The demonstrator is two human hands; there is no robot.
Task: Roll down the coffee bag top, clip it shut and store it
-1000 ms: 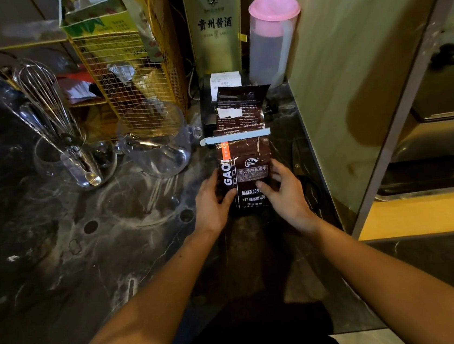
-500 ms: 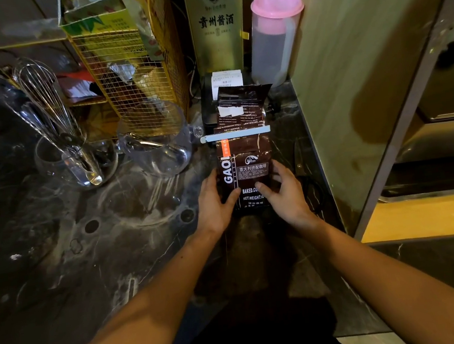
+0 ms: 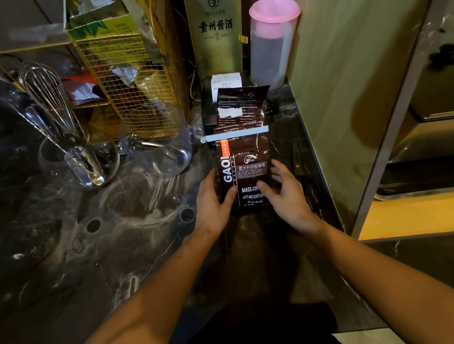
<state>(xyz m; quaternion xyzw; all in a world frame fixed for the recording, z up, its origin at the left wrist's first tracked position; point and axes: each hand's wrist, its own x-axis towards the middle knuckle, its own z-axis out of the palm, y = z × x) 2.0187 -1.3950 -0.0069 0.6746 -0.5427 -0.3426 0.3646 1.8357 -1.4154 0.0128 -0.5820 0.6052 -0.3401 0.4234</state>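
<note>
The coffee bag (image 3: 244, 170) stands upright on the dark marbled tabletop (image 3: 94, 260), well toward the back right corner, close to the greenish wall panel (image 3: 350, 73). A pale clip (image 3: 234, 135) runs straight across the bag near its upper part, and the flap of the bag above the clip stands up, creased and leaning a little backward rather than rolled flat.

Both hands are at the bag's lower half. The left hand (image 3: 212, 201) presses against the left edge, its thumb lying over the front just under the big white lettering — it is gripping that side. The right hand (image 3: 287, 193) sits at the right edge with the thumb on the front panel; its fingers are spread and look slightly lifted off the bag's side, so I cannot tell whether it is truly gripping or only touching.

Just behind the bag is a small black receipt printer (image 3: 209, 111) with a paper slip poking up from it. Behind that stands a tall gold box (image 3: 215, 29), and to its right a cloudy plastic jug (image 3: 271, 50) with a pink lid. To the left of the bag sits a clear glass pitcher (image 3: 157, 143), then a glass holding a wire whisk (image 3: 47, 99), with a yellow wire basket (image 3: 136, 77) behind them — all of them apart from the bag.
</note>
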